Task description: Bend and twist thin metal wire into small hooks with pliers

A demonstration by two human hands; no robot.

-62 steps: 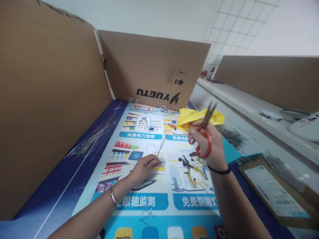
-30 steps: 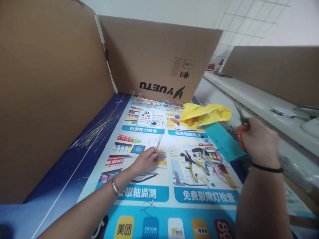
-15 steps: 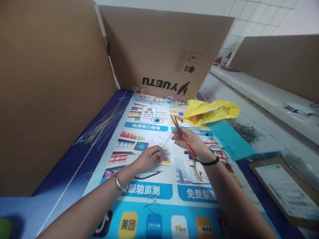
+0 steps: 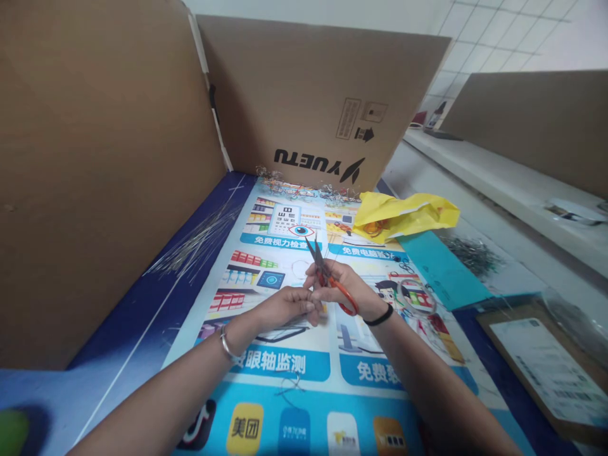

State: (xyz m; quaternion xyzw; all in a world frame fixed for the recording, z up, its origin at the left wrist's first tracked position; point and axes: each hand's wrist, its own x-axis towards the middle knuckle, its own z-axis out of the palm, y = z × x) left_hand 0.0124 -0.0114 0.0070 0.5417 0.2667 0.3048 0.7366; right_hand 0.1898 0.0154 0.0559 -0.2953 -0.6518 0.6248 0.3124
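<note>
My right hand (image 4: pixel 354 286) is closed around a pair of scissors (image 4: pixel 319 258) with orange handles. The blades point up and away from me, slightly apart. My left hand (image 4: pixel 287 307) is pinched shut, its fingertips meeting those of my right hand over the printed poster (image 4: pixel 304 354). Whatever lies between the left fingers is hidden now; a thin wire showed there a moment ago. A loose wire piece (image 4: pixel 293 383) rests on the poster nearer to me.
Straight thin wires (image 4: pixel 197 244) lie on the left. Tangled wire scraps (image 4: pixel 339 192) line the foot of the cardboard wall (image 4: pixel 304 95). To the right are a yellow bag (image 4: pixel 413 212), a wire coil (image 4: pixel 418 297), a dark wire heap (image 4: pixel 470 256) and a labelled parcel (image 4: pixel 546 367).
My right hand has moved left and toward me, bringing the scissors with it, and now touches my left hand. The left hand has shifted only slightly right.
</note>
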